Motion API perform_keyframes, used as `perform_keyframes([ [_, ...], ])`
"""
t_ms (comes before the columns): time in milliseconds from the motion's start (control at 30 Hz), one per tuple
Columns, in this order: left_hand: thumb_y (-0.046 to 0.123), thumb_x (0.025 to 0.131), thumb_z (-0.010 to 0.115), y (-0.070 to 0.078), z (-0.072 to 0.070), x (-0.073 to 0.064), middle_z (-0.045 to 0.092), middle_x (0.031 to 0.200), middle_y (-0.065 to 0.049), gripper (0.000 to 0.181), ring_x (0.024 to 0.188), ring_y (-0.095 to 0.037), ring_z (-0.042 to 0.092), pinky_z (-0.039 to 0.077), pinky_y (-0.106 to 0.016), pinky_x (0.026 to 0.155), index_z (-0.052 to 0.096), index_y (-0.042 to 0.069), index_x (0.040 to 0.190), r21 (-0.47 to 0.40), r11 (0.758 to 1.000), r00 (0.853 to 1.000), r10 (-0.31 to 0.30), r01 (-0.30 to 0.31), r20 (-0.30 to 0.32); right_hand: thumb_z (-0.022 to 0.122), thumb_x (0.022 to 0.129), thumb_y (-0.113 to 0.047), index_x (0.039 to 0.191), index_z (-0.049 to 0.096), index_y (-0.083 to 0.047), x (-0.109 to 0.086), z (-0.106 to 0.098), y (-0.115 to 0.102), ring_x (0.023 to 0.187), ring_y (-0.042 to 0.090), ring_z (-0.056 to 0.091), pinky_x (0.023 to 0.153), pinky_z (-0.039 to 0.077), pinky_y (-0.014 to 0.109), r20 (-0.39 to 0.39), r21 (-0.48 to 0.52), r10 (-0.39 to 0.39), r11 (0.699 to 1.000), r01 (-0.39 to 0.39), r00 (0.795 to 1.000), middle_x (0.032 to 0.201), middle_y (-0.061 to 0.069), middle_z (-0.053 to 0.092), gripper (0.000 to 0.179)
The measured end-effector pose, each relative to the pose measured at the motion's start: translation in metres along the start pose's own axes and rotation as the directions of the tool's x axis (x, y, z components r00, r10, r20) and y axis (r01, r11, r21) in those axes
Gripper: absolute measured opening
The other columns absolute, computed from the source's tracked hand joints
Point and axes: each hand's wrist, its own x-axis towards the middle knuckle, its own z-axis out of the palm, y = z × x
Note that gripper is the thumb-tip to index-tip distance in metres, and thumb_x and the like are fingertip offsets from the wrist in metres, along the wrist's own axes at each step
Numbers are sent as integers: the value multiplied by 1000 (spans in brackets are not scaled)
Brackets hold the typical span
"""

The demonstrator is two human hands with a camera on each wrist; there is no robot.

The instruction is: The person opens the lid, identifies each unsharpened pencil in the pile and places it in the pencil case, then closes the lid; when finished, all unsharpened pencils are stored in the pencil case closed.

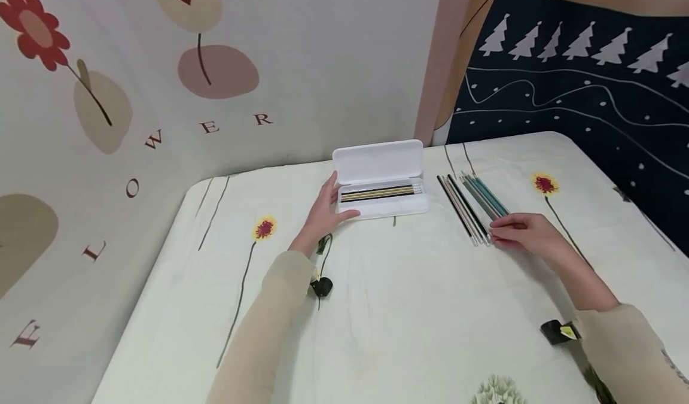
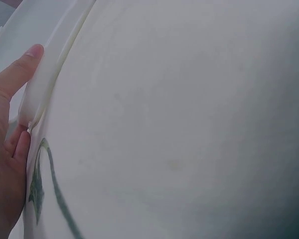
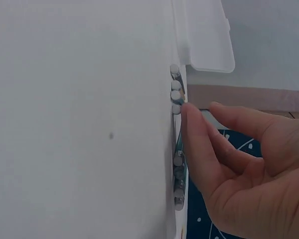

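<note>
A white pencil case [image 1: 383,209] lies with its lid [image 1: 379,161] raised, and several gold and black pencils [image 1: 377,193] rest inside. My left hand [image 1: 322,212] holds the case's left end, thumb along the front edge and fingers round the corner. To the right of the case lie two groups of loose pencils on the cloth: dark and light ones [image 1: 462,209], and teal ones [image 1: 487,194]. My right hand [image 1: 519,233] is at their near ends. In the right wrist view its fingertips [image 3: 190,110] are right by the white pencil ends [image 3: 176,94], thumb and finger apart.
A white cloth [image 1: 377,302] with printed flowers covers the table. Behind it hangs a pale curtain [image 1: 323,63] with flower prints, and at the back right a dark cloth [image 1: 565,93] with white trees. Both sleeves cross the front of the table.
</note>
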Motion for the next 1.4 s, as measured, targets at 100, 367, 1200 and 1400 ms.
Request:
perform_keyframes([
  [100, 32, 81, 83, -1, 0, 0, 20, 167, -5, 114, 149, -24, 36, 30, -38, 124, 3, 27, 162, -4, 1000, 1000, -4, 4, 0, 66, 97, -19, 128, 56, 14, 1, 2, 0, 79, -8, 64, 74, 57, 14, -38, -176, -18, 984, 11, 999, 98, -3, 72, 46],
  [367, 32, 82, 83, 0, 0, -2, 22, 166, -5, 113, 149, -24, 36, 30, -37, 124, 3, 28, 162, -10, 1000, 1000, -14, 14, -3, 70, 93, -26, 116, 68, 2, 2, 5, -3, 85, 8, 61, 74, 49, 21, -102, -455, -69, 890, 15, 992, 101, 12, 73, 36],
  [1200, 33, 81, 83, -4, 0, -6, 19, 167, -3, 114, 150, -23, 35, 30, -37, 124, 3, 29, 162, -16, 1000, 1000, -22, 22, -1, 63, 89, -21, 95, 70, 4, 5, 5, -20, 71, 18, 62, 59, 44, 24, -176, -551, -12, 830, -88, 984, 73, 5, 71, 26],
  [1400, 34, 81, 83, -2, 0, 0, 19, 167, -3, 113, 149, -23, 35, 30, -37, 124, 3, 29, 162, -1, 1000, 1000, 9, -9, -1, 60, 96, -25, 110, 65, 8, 2, -9, -19, 68, 6, 66, 61, 49, 18, -238, -435, -29, 897, -80, 971, 78, 2, 74, 36],
])
